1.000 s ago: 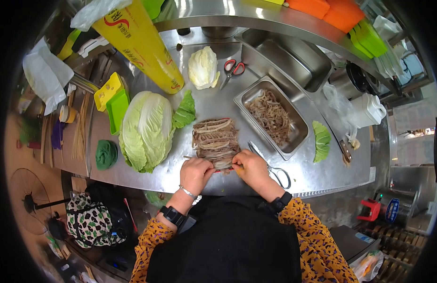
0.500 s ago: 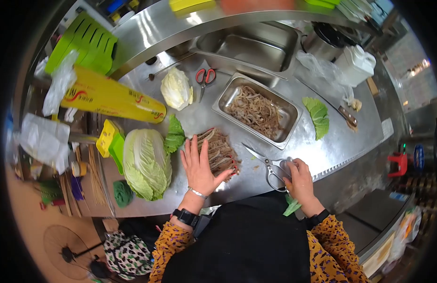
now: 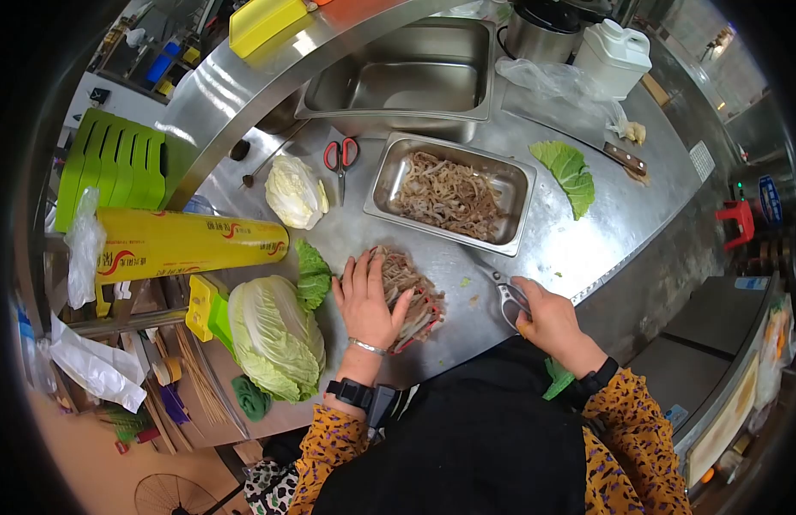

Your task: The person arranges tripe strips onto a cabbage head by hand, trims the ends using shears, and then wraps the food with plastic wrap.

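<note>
My left hand (image 3: 369, 311) lies with fingers stretched out over the left side of a pile of brown-grey strips (image 3: 419, 296), which has red bits along its edge. What the strips are, I cannot make out for sure. At the right, my right hand (image 3: 552, 323) grips the handles of silver scissors (image 3: 504, 300); their blades point up and left toward a metal pan (image 3: 522, 210). More brown strips (image 3: 449, 199) fill much of that pan. Left of my left hand are a whole napa cabbage (image 3: 276, 335) and a loose green leaf (image 3: 312, 273).
A smaller peeled cabbage (image 3: 295, 193) and red-handled scissors (image 3: 340, 163) lie farther back. A yellow roll of film (image 3: 192, 245) stretches in from the left. Behind stands a deep steel pan (image 3: 398, 116). At right are a cabbage leaf (image 3: 566, 176), a knife (image 3: 625, 157) and a white jug (image 3: 613, 58).
The view has shifted. My left hand has settled onto the strips, which look more bunched. My right hand has taken a firmer hold of the scissors' handles, and the scissors have turned slightly.
</note>
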The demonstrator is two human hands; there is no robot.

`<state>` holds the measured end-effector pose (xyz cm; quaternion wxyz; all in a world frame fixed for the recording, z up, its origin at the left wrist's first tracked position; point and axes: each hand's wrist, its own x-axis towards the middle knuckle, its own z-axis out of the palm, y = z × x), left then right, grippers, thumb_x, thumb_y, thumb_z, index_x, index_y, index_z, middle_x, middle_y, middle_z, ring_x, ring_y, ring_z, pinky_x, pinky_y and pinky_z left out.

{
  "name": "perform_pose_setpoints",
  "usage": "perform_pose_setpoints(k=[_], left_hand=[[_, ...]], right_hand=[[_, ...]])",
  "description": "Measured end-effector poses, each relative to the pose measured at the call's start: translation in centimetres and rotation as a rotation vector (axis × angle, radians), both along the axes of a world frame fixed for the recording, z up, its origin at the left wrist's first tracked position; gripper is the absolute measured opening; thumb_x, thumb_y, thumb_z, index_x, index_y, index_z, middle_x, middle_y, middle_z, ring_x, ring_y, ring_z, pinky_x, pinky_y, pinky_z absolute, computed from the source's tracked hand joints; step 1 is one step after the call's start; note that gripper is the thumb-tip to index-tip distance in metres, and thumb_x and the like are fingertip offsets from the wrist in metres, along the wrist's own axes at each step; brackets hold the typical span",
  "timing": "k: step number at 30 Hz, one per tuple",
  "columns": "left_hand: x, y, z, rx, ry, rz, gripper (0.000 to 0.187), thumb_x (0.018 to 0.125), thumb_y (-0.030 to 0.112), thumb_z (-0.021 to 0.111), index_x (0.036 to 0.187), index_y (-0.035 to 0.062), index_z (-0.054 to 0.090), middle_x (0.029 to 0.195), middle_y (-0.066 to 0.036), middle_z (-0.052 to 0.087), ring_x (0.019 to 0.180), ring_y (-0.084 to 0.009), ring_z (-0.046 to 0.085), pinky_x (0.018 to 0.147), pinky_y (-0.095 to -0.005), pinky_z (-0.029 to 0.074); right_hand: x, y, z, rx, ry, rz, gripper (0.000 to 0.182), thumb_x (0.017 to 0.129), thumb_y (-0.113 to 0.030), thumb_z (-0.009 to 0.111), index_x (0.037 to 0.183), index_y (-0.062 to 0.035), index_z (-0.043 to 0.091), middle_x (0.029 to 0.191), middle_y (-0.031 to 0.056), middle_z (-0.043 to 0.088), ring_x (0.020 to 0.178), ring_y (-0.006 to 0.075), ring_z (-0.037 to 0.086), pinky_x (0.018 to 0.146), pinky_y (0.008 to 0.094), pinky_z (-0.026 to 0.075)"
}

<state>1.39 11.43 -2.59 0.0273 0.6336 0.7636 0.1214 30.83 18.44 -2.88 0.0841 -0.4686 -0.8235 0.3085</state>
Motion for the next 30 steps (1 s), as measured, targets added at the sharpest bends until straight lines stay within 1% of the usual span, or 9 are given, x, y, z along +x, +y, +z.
perform_pose_setpoints(k=[4,6,9,15,24,26,27,29,30], left_hand=[[0.7,0.1,0.6,0.032,0.030,0.038,0.071,0.083,0.041,0.063,0.139,0.0041,0.039,0.143,-0.017,0.040,0.134,-0.0405,0.031,0.107,-0.0610,0.020],[0.9,0.4,-0.1,0.039,-0.011,0.075,0.069,0.084,0.043,0.059,0.137,0.0035,0.040,0.142,-0.016,0.040,0.134,-0.0422,0.029,0.107,-0.0643,0.017],[0.7,0.3,-1.4,0.062,-0.012,0.077,0.061,0.087,0.036,0.057,0.136,0.0036,0.041,0.141,-0.016,0.041,0.133,-0.0412,0.030,0.107,-0.0636,0.017],[0.6,0.3,-1.7,0.086,-0.030,0.077,0.052,0.086,0.025,0.057,0.132,0.0039,0.045,0.138,-0.013,0.043,0.130,-0.0381,0.034,0.107,-0.0608,0.018],[0.5,0.2,-2.4,0.145,-0.035,0.073,0.049,0.085,0.023,0.057,0.130,0.0056,0.047,0.135,-0.012,0.046,0.127,-0.0365,0.037,0.106,-0.0593,0.021],[0.5,0.3,-2.5,0.147,-0.036,0.074,0.048,0.085,0.023,0.057,0.129,0.0058,0.047,0.135,-0.011,0.046,0.127,-0.0364,0.037,0.106,-0.0593,0.021],[0.5,0.3,-2.5,0.149,-0.034,0.077,0.048,0.085,0.022,0.057,0.129,0.0060,0.048,0.135,-0.011,0.046,0.127,-0.0362,0.037,0.106,-0.0593,0.021],[0.5,0.4,-2.5,0.154,-0.035,0.077,0.048,0.085,0.022,0.057,0.129,0.0061,0.048,0.135,-0.011,0.046,0.127,-0.0361,0.038,0.106,-0.0593,0.021],[0.5,0.3,-2.4,0.154,-0.039,0.083,0.047,0.085,0.022,0.057,0.129,0.0063,0.048,0.135,-0.011,0.046,0.127,-0.0359,0.038,0.106,-0.0594,0.022]], right_hand=[[-1.4,-1.2,1.7,-0.138,0.069,-0.088,0.047,0.079,-0.014,0.065,0.124,-0.0093,0.052,0.082,0.0141,0.065,0.071,0.0315,0.064,0.065,0.0404,0.052],[-2.8,-1.6,2.1,-0.406,0.327,-0.118,0.046,0.084,-0.019,0.066,0.126,-0.0084,0.052,0.080,0.0156,0.065,0.071,0.0299,0.064,0.066,0.0375,0.051],[-5.6,-1.9,2.0,-0.516,0.466,-0.113,0.046,0.086,-0.022,0.065,0.127,-0.0075,0.052,0.081,0.0159,0.064,0.069,0.0279,0.062,0.065,0.0367,0.049],[-8.5,-2.5,1.8,-0.518,0.415,-0.054,0.044,0.087,-0.024,0.066,0.126,-0.0071,0.055,0.085,0.0176,0.064,0.072,0.0293,0.062,0.067,0.0368,0.048],[-10.3,-3.5,-1.5,-0.389,0.445,-0.028,0.044,0.087,-0.025,0.064,0.124,-0.0031,0.057,0.089,0.0204,0.066,0.074,0.0312,0.064,0.068,0.0382,0.049],[-10.8,-3.1,-2.7,-0.624,0.469,-0.087,0.044,0.087,-0.025,0.065,0.123,-0.0014,0.057,0.081,0.0167,0.066,0.066,0.0225,0.060,0.063,0.0345,0.047],[-10.6,-2.9,-2.7,-0.620,0.471,-0.088,0.044,0.087,-0.025,0.065,0.123,-0.0014,0.057,0.081,0.0167,0.066,0.066,0.0225,0.060,0.063,0.0345,0.047],[-10.0,-2.6,-2.7,-0.768,0.582,-0.121,0.042,0.088,-0.022,0.066,0.124,-0.0012,0.058,0.071,0.0091,0.061,0.062,0.0126,0.052,0.060,0.0301,0.045],[-9.3,-2.4,-1.3,-0.767,0.580,-0.119,0.042,0.088,-0.022,0.066,0.124,-0.0012,0.058,0.071,0.0091,0.061,0.062,0.0126,0.052,0.060,0.0301,0.045]])
